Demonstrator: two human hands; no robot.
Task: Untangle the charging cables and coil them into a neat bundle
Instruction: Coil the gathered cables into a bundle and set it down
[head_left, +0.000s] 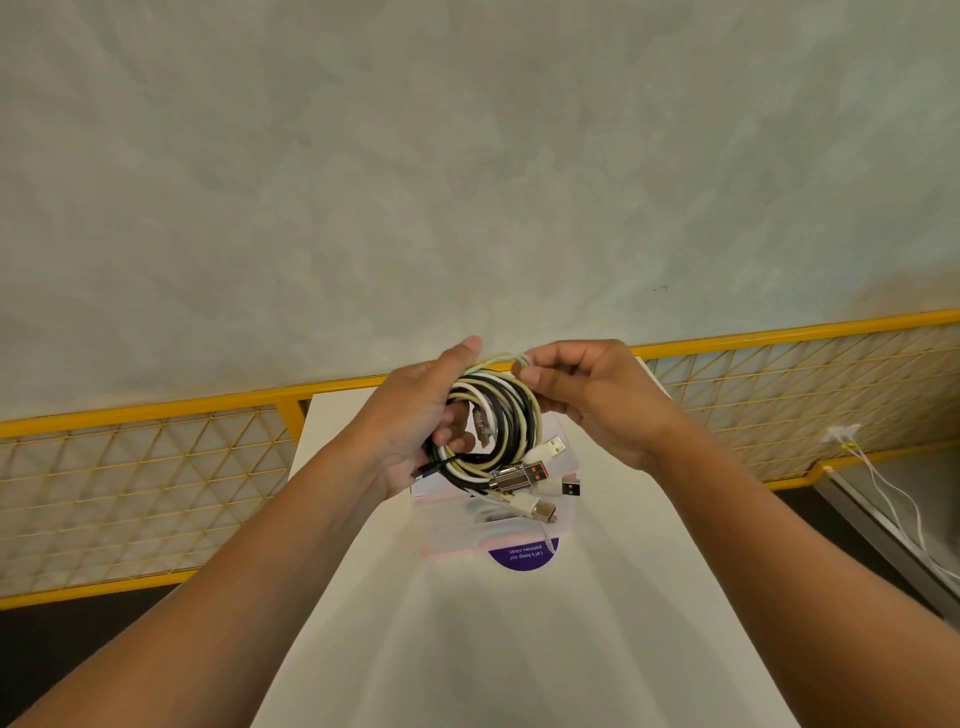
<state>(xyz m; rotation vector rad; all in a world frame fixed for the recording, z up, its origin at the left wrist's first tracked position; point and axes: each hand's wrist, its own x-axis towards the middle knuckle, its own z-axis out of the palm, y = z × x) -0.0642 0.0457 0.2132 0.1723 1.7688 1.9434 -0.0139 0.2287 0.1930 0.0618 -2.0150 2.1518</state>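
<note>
A coil of charging cables (501, 415) in black, white and pale yellow hangs in the air above a narrow white table (467, 649). My left hand (415, 421) grips the coil's left side, fingers curled through the loop. My right hand (587, 395) pinches a pale yellow strand at the coil's top right. Several plug ends (540, 475) stick out at the coil's lower right, among them a metal one with an orange insert.
A clear plastic box (493, 519) stands on the table under the coil, over a purple round sticker (524, 556). A yellow mesh railing (140, 499) runs behind the table. White cables (893, 499) trail along a ledge at the right.
</note>
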